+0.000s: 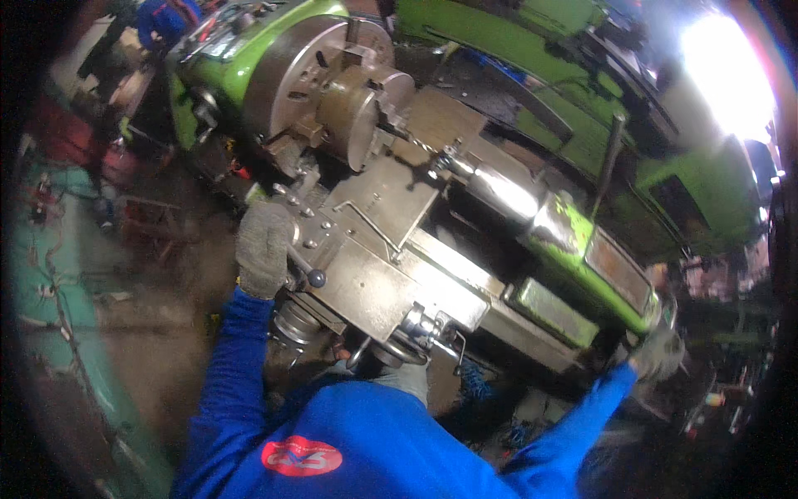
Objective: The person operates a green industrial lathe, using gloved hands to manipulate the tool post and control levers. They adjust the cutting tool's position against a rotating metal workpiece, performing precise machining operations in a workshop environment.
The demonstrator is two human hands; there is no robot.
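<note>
Looking down from the head camera, I am leaning over one green lathe (573,241). My left hand (263,248), in a grey glove, is wrapping its fingers around one lever (309,273) on the metal slide. My right hand (658,353) is reaching to the lathe's far end; I cannot tell its fingers. One round chuck (328,83) is holding one brown part (366,112), and I am thinking a glove or sleeve could get caught there.

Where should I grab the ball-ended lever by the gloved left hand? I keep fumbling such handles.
Grip the ball-ended lever at its dark round knob, coming from the left hand side; the knob juts out past the carriage, free of the metal.
</note>
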